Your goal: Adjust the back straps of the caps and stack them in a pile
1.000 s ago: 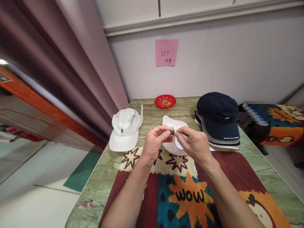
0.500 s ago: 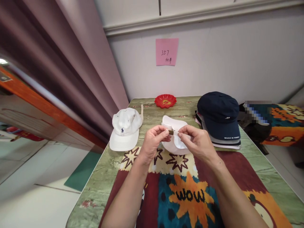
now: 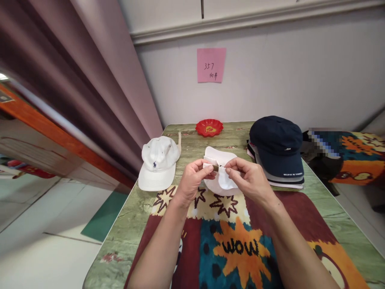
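A white cap (image 3: 226, 184) lies at the middle of the table, its strap and small metal buckle (image 3: 215, 167) raised between my hands. My left hand (image 3: 193, 178) pinches the strap at the buckle's left side, its fingertips closed. From the right, my right hand (image 3: 249, 175) pinches the strap close to the buckle, thumb against forefinger. Part of the cap is hidden behind my fingers. Another white cap (image 3: 159, 154) with a small dark logo rests to the left, its strap sticking up behind it.
A navy cap (image 3: 275, 136) tops a stack of caps at the right. A red scalloped dish (image 3: 209, 127) stands at the table's back edge. Under my forearms lies a colourful mat (image 3: 225, 208) on the green table (image 3: 120, 233). Behind is a wall with a pink note (image 3: 211, 65).
A white strap end now shows left of the buckle, between my left fingers. Both hands have otherwise stayed nearly in place.
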